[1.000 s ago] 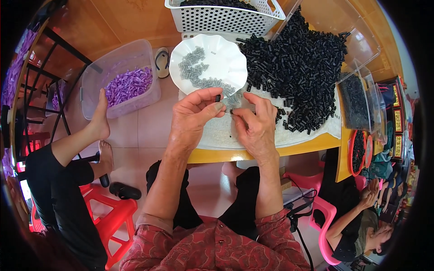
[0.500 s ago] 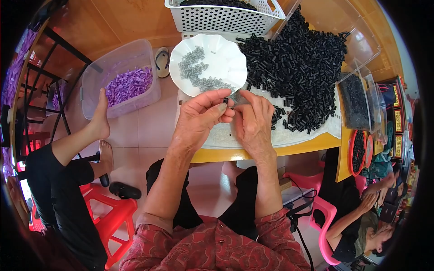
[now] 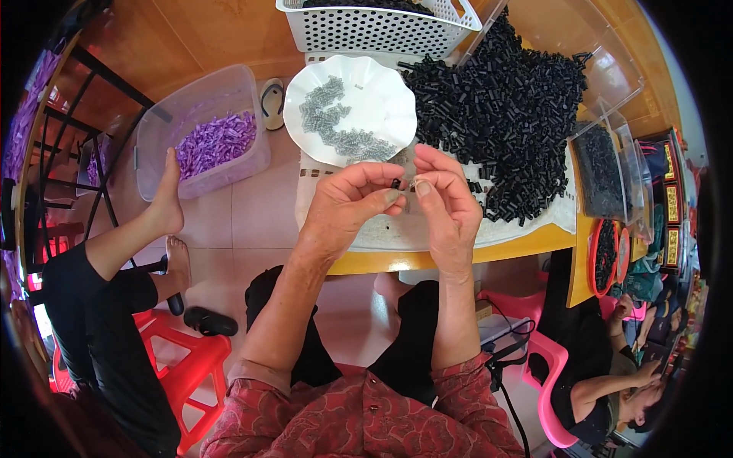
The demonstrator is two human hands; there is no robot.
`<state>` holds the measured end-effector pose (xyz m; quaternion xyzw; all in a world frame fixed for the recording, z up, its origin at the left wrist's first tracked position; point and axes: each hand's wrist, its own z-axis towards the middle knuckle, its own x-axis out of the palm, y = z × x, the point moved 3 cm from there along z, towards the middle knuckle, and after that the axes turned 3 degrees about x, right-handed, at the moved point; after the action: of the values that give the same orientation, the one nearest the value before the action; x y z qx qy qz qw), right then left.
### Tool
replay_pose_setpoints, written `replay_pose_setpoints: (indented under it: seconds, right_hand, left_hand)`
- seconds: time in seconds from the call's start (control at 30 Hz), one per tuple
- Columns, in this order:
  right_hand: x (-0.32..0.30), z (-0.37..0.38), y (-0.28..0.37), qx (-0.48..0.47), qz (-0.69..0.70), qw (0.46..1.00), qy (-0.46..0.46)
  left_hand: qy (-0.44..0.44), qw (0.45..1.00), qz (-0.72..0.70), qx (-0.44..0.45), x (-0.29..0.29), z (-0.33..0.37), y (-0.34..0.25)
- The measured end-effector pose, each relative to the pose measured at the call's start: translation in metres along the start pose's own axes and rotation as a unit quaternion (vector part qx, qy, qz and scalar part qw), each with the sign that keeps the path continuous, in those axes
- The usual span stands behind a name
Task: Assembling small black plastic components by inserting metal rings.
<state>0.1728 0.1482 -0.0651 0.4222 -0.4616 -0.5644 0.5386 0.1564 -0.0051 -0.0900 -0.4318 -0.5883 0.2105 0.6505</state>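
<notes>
My left hand point(image 3: 343, 204) is closed in a pinch on a small black plastic piece point(image 3: 395, 183), held over the near part of the white cloth point(image 3: 366, 240). Just to its right, my right hand point(image 3: 448, 210) has thumb and forefinger pressed together, tips facing the black piece. Something tiny and pale may be between them, too small to name. Beyond the hands stands a scalloped white plate point(image 3: 382, 95) with many small greyish see-through pieces point(image 3: 324, 114). A large heap of short black tubular pieces point(image 3: 504, 114) spreads to the right of the plate.
A white perforated basket point(image 3: 374, 32) stands behind the plate. At right are a clear bin point(image 3: 603, 172) and a red-rimmed basket point(image 3: 603, 258). A clear tub point(image 3: 205, 179) of purple pieces stands on the floor at left. Other people sit on both sides.
My right hand has turned, its fingers lifting and its thumb now showing, and has moved slightly right. My left hand has shifted a little right and nearer, still holding the black piece.
</notes>
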Motion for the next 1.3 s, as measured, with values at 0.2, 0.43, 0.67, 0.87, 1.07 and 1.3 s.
replay_pose_setpoints:
  seconds: [0.2,0.43,0.67,0.87,1.07,1.3]
  right_hand:
    - [0.0004,0.0000,0.0000,0.014,0.056,0.998,0.010]
    - [0.0020,-0.0005,-0.0009,0.017,0.053,0.998,0.012]
    - [0.0035,-0.0005,-0.0005,0.022,0.037,0.999,0.011]
    - [0.0036,-0.0005,-0.0037,0.018,0.033,0.999,0.014]
    - [0.0050,-0.0009,-0.0029,0.022,0.054,0.998,0.010]
    - [0.0046,-0.0013,-0.0049,0.014,0.018,1.000,0.004]
  left_hand:
    - [0.013,1.000,-0.002,0.010,0.0053,0.0000,0.0016]
    - [0.014,1.000,0.015,0.009,0.0084,-0.0008,-0.0013]
    - [0.021,1.000,0.018,0.009,0.0085,-0.0011,-0.0033]
    - [0.014,0.999,0.029,0.007,0.0094,-0.0014,-0.0057]
    - [0.014,0.999,0.045,0.006,0.0095,-0.0016,-0.0056]
    - [0.015,0.999,0.047,0.005,0.0090,-0.0008,-0.0054]
